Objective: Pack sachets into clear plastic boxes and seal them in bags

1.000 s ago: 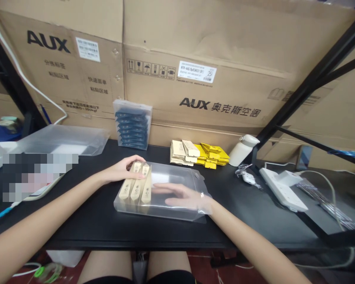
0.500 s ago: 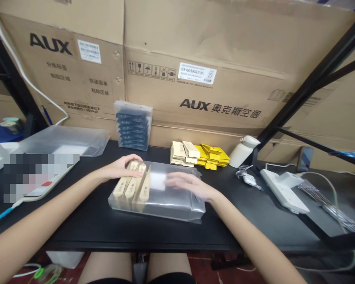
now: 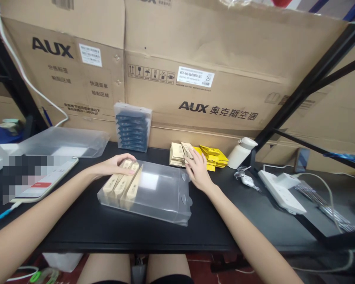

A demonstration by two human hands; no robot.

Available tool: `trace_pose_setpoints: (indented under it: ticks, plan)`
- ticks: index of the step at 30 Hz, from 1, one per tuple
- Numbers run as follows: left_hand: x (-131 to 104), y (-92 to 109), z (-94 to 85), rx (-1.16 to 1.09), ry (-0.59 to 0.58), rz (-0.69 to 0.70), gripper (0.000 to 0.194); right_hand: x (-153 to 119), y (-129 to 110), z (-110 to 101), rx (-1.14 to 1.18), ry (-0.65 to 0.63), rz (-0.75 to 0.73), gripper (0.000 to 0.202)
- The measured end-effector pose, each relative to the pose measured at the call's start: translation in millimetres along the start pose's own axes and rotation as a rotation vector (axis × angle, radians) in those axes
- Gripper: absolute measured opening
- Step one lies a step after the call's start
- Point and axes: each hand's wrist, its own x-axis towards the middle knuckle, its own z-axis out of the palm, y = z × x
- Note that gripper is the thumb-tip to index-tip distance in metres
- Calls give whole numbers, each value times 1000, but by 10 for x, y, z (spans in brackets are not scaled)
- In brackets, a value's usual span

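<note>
A clear plastic box point(image 3: 162, 195) lies on the black table point(image 3: 148, 236), its flapped end at the right. Upright beige packets point(image 3: 121, 183) fill its left part, and a white label point(image 3: 149, 180) shows behind them. My left hand point(image 3: 116, 165) grips the box's upper left side, thumb over the packets. Beyond the box, my right hand point(image 3: 197, 169) reaches to a stack of beige packets point(image 3: 176, 154), fingers spread at its right side. Whether the fingertips touch it is unclear. Yellow packets point(image 3: 214, 156) lie just right of that stack.
Behind stands a clear box of blue packets point(image 3: 132, 128) before large cartons point(image 3: 195, 47). At left are a phone point(image 3: 47, 177) and a clear plastic sheet or box point(image 3: 68, 142). A white bottle point(image 3: 241, 152), earphone case point(image 3: 247, 180) and power strip point(image 3: 281, 193) are at right.
My right hand has left the box's right part and moved up and back to the beige stack. The box, with my left hand on it, has shifted a little left.
</note>
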Motion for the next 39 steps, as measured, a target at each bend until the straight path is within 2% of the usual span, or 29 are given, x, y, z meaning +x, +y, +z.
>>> trace_pose_setpoints:
  ticks: [3,5,14,18,22,24,26,28,30,32,34,37,39]
  plan:
    - [-4,11,2,4,1,-2,52,10,-30,81,-122,-167,-21,41]
    - [-4,14,2,7,6,-1,52,4,-41,90,-155,-223,-15,44]
    - [-16,46,14,-10,1,-6,52,6,-68,63,-157,-319,-23,49]
    - [-21,66,21,-22,12,-5,51,-4,-54,107,-149,-298,-40,51]
    - [-15,51,17,-11,14,4,50,-2,-8,85,-117,-176,-76,52]
    - [-10,40,11,0,14,12,50,14,9,28,-60,-66,-114,52]
    - [-7,34,8,6,18,10,51,35,8,-61,9,110,-132,51]
    - [-6,37,8,11,24,7,51,48,-8,-166,76,374,-81,44]
    - [-7,47,10,25,27,15,51,50,-15,-264,166,631,33,32]
    - [-10,62,9,42,25,25,53,43,13,-337,304,770,168,18]
    - [-17,76,-3,59,29,25,53,35,85,-378,461,783,317,11]
    - [-28,73,-54,94,62,18,54,25,238,-398,650,739,523,19]
    - [-30,51,-103,119,77,25,55,18,322,-395,752,662,610,25]
